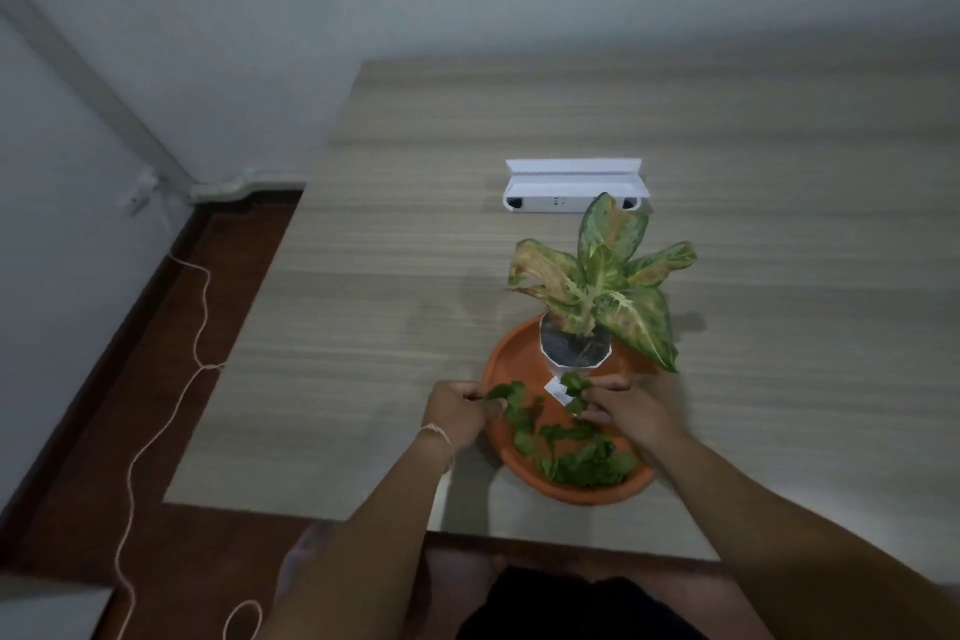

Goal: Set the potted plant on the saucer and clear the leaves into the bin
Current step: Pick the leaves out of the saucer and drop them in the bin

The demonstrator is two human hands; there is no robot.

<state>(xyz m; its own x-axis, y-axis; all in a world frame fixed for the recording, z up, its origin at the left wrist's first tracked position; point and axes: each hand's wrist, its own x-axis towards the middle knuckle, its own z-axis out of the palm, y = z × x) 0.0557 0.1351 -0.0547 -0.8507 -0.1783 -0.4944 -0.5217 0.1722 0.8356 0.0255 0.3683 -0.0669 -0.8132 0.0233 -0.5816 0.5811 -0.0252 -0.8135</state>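
Fingers [480, 400] of both hands pinch leaves [582, 463] over the saucer [506, 359].

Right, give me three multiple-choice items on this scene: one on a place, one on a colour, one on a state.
1. Where does the potted plant stand?
A. on the floor
B. on the saucer
C. on the white box

2. What colour is the saucer?
A. orange
B. blue
C. black

3. What are the hands doing?
A. resting flat on the table
B. lifting the pot
C. each pinching loose leaves

Answers: 1 B, the pot sits toward the saucer's far side. 2 A, its rim and floor show orange. 3 C, the left hand and the right hand each grip green leaves above the saucer.
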